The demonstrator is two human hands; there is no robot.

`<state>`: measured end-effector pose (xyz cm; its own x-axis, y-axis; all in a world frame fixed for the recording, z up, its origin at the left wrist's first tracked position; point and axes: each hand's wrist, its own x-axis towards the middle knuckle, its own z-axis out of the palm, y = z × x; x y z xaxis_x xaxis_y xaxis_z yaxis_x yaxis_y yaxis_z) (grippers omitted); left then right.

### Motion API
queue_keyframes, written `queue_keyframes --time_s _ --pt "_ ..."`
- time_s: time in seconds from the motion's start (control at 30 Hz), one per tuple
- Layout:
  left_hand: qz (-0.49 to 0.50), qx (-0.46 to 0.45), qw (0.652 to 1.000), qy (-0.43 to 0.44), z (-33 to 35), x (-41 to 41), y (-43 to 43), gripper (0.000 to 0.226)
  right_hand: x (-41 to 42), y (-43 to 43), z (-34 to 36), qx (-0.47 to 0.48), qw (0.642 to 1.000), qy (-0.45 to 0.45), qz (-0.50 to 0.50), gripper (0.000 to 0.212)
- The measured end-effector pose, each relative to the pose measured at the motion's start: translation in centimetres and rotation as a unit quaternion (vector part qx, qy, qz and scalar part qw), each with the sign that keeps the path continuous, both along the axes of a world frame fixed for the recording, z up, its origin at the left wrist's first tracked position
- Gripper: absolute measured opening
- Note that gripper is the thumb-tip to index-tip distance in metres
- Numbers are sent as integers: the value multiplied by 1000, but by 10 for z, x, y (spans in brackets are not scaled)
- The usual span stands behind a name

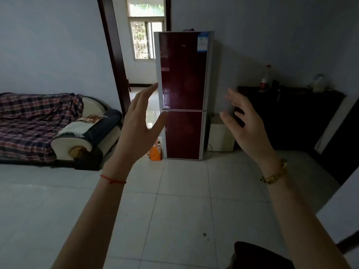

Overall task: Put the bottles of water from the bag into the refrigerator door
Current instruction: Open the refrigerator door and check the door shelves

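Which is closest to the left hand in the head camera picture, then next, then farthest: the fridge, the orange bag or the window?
1. Fridge, just right of the left hand.
2. Orange bag, on the floor below it.
3. Window, far back through the doorway.

A tall two-door refrigerator [183, 94] with glossy dark red fronts and silver edges stands upright against the far wall, both doors closed. An orange bag [155, 151] sits on the floor at its lower left corner.

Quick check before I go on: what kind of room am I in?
Likely a home living room: a sofa under a plaid cover on the left, a dark red refrigerator against the wall, a low dark cabinet on the right.
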<state>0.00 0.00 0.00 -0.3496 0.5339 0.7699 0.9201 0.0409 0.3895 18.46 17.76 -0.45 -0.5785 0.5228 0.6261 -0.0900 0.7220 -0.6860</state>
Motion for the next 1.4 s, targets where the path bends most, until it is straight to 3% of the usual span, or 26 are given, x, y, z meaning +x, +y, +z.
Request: queue_keyframes --time_s 0.6,1.4 --pt "-19 -35 996 -77 -60 -138 108 58 -137 108 -66 -52 997 -50 -16 56" --pt "48 -65 988 -129 -93 -334 341 56 -366 350 -105 -117 984 -122 51 54"
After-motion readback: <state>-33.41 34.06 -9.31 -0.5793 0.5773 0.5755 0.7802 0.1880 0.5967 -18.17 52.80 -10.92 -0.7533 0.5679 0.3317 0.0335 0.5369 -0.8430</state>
